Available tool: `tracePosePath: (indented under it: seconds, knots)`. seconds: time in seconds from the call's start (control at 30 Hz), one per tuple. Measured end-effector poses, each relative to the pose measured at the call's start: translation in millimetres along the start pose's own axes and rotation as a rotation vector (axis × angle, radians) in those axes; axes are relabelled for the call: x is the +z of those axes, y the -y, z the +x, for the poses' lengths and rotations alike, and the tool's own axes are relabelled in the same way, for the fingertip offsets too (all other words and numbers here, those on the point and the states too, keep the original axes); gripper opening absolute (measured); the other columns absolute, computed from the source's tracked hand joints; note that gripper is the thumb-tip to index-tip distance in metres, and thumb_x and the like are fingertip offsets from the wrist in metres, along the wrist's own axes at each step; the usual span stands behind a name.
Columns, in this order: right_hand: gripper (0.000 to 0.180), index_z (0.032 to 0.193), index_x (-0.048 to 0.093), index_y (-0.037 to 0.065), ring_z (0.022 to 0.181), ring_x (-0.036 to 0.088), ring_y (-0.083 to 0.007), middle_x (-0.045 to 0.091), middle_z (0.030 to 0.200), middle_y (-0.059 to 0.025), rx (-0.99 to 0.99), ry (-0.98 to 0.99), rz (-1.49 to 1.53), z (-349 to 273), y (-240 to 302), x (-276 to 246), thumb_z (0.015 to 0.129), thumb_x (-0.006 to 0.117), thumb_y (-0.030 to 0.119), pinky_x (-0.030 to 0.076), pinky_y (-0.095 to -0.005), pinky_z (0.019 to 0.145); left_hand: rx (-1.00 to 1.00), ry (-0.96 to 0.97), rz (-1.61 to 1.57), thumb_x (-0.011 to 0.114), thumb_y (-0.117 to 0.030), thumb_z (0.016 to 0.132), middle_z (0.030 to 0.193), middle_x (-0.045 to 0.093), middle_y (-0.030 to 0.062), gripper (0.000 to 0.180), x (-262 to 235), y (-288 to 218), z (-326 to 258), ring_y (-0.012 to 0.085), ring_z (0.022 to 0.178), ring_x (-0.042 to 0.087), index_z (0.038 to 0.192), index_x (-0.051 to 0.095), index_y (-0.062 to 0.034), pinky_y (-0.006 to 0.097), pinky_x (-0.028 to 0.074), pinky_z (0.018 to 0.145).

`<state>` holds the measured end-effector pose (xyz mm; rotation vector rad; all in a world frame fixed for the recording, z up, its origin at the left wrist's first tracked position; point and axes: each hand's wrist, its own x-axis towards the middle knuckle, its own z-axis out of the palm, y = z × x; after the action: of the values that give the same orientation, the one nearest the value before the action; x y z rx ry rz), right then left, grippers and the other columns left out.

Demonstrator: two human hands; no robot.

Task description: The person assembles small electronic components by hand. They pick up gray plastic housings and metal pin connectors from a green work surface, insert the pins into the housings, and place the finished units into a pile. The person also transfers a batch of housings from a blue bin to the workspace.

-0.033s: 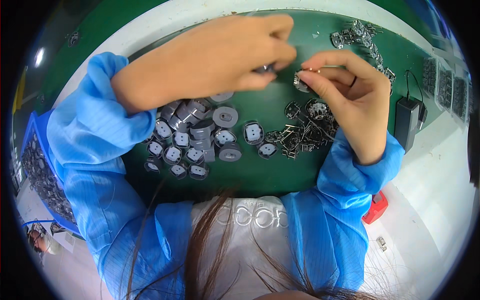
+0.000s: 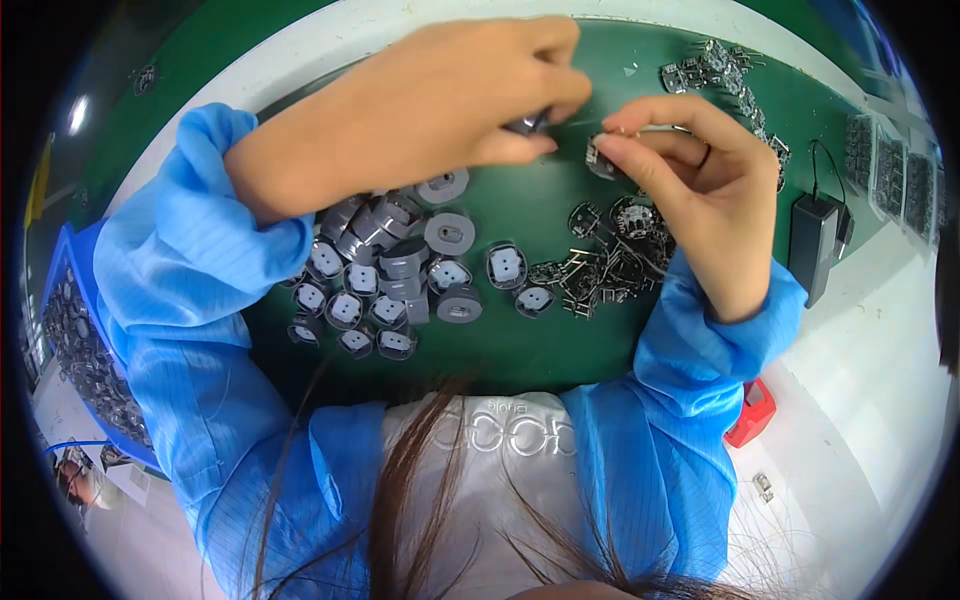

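Note:
Over the far middle of the green mat, my left hand curls its fingers round a dark, shiny part, mostly hidden. My right hand pinches a small circuit board between thumb and fingertips, a short gap from the left hand. Below the left hand lies a cluster of grey rounded plastic housings, several with white two-holed inserts. Two such housings sit apart toward the middle. Close to my right wrist is a heap of small boards and metal pins.
More small boards trail along the mat's far right edge. A black box-shaped device with a cable stands at the right, near clear trays of parts. To the left is a blue bin of dark parts; a red object lies lower right.
My left hand has tilted slightly, so the dark part shows a little differently. My right hand has shifted a touch toward the far left, still pinching the board.

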<state>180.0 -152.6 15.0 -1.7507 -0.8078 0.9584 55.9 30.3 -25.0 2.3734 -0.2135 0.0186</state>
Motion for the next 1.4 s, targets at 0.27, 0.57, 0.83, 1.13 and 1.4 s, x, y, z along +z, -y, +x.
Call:
tracePosePath:
  seconds: [0.27, 0.57, 0.83, 1.13, 1.4]
  knots:
    - [0.016, 0.101, 0.067, -0.006, 0.091, 0.068, -0.0143, 0.070, 0.097, -0.0088, -0.080, -0.115, -0.012, 8.5, -4.5, 3.3, 0.085, 0.070, -0.007, 0.053, -0.0225, 0.079, 0.061, 0.180, -0.210, 0.073, -0.016, 0.085, 0.108, 0.053, 0.0128, 0.038, -40.9, 21.9, 1.2, 0.0252, 0.088, 0.059, 0.117, 0.060, 0.0004, 0.033, 0.050, 0.076]
    - [0.017, 0.100, 0.069, -0.005, 0.091, 0.067, -0.0148, 0.068, 0.104, -0.0116, -0.159, -0.089, -0.093, 6.9, -5.5, 8.8, 0.083, 0.072, -0.005, 0.054, -0.0261, 0.083, 0.059, -0.043, -0.190, 0.080, -0.013, 0.075, 0.091, 0.063, 0.0086, 0.033, -27.2, 6.3, 9.0, 0.0175, 0.076, 0.063, 0.096, 0.059, 0.0005, 0.028, 0.054, 0.067]
    - [0.014, 0.095, 0.069, -0.007, 0.089, 0.068, -0.0168, 0.069, 0.100, -0.0127, -0.543, -0.308, -0.271, 6.9, -8.9, 23.1, 0.081, 0.071, -0.010, 0.057, -0.0278, 0.079, -0.113, -0.236, -0.741, 0.083, -0.003, 0.074, 0.084, 0.067, 0.0077, 0.031, -5.4, -6.6, 2.4, 0.0062, 0.074, 0.065, 0.093, 0.059, 0.0013, 0.019, 0.055, 0.068]
    - [0.015, 0.097, 0.066, -0.007, 0.092, 0.068, -0.0172, 0.068, 0.102, -0.0137, -0.522, -0.345, -0.423, 1.9, -8.4, 30.7, 0.084, 0.067, -0.013, 0.056, -0.0262, 0.079, -0.302, -0.179, -0.767, 0.084, -0.003, 0.075, 0.077, 0.067, 0.0060, 0.028, -16.3, -23.6, 2.1, 0.0032, 0.073, 0.062, 0.089, 0.060, 0.0031, 0.017, 0.051, 0.064]
    - [0.012, 0.102, 0.062, -0.009, 0.091, 0.063, -0.0136, 0.065, 0.107, -0.0129, -0.269, -0.172, 0.057, 1.4, -2.4, 20.8, 0.092, 0.063, -0.003, 0.050, -0.0243, 0.080, -0.284, -0.098, -0.933, 0.084, -0.002, 0.075, 0.074, 0.067, 0.0056, 0.027, -19.1, -12.0, 2.8, 0.0018, 0.070, 0.060, 0.087, 0.061, 0.0040, 0.015, 0.049, 0.060]
